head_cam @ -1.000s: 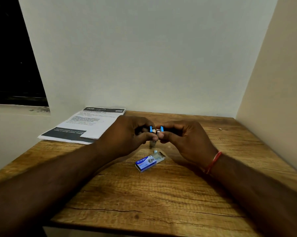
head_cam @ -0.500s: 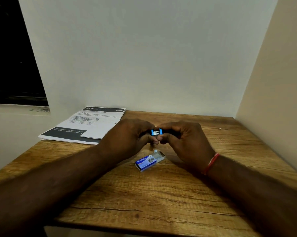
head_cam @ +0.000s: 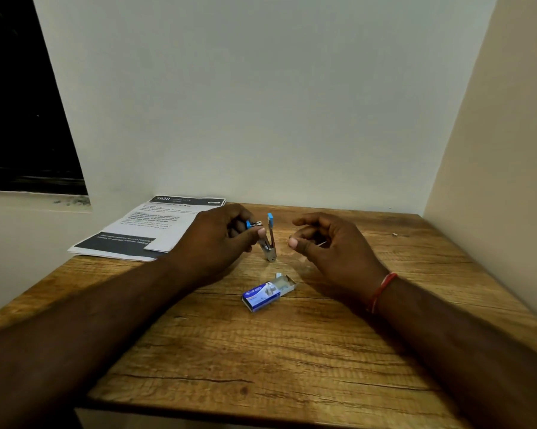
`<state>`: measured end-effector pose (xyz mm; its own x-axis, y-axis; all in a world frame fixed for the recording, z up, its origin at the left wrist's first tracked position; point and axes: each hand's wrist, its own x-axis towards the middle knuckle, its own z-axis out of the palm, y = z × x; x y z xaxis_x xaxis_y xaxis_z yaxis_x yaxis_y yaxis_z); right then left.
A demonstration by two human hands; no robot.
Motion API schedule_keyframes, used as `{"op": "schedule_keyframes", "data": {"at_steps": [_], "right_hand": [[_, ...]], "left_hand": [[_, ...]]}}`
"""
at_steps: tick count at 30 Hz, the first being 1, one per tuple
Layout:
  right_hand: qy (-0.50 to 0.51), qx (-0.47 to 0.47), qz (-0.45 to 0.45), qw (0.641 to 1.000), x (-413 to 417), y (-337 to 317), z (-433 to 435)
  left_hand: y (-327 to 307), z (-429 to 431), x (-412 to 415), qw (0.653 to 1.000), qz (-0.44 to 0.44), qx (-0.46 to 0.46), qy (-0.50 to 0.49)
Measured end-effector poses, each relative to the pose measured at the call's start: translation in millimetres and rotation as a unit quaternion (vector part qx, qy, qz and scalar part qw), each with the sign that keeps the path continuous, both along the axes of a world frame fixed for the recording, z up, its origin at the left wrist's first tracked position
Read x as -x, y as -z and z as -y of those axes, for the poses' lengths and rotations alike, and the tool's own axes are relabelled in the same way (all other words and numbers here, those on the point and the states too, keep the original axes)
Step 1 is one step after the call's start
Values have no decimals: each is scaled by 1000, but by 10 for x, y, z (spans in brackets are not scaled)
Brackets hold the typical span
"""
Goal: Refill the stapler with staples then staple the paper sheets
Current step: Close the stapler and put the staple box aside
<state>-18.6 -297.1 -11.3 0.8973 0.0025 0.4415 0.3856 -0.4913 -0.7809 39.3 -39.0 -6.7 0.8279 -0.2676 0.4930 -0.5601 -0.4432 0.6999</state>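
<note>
On the table (head_cam: 292,351): paper sheets (head_cam: 155,230) at the far left corner, overhanging the left edge. Staple box (head_cam: 265,294) near the centre, tray slid out toward the right. Stapler (head_cam: 268,243) just behind the box, hinged open, held in the left hand (head_cam: 214,243). Right hand (head_cam: 329,243) to the right of the stapler, apart from it. Walls behind and at right.

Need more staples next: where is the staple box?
The staple box lies on the table, centre, nearer than the stapler, between both forearms.
</note>
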Motion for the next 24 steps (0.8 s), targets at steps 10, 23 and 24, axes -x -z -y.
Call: {"op": "schedule_keyframes", "data": {"at_steps": [10,23,24], "right_hand": [[-78,217,-47,972,50,32,-17],[-68,287,-47,954,86,-16,-66],[-65,296,-46,952,95,-18,-77]], "left_hand": [[71,-80,-90,990,-15,-106,-88],[44,-64,-67,973,-59,-182,-129],[42,-73,-71,973,-58,-183,-129]]}}
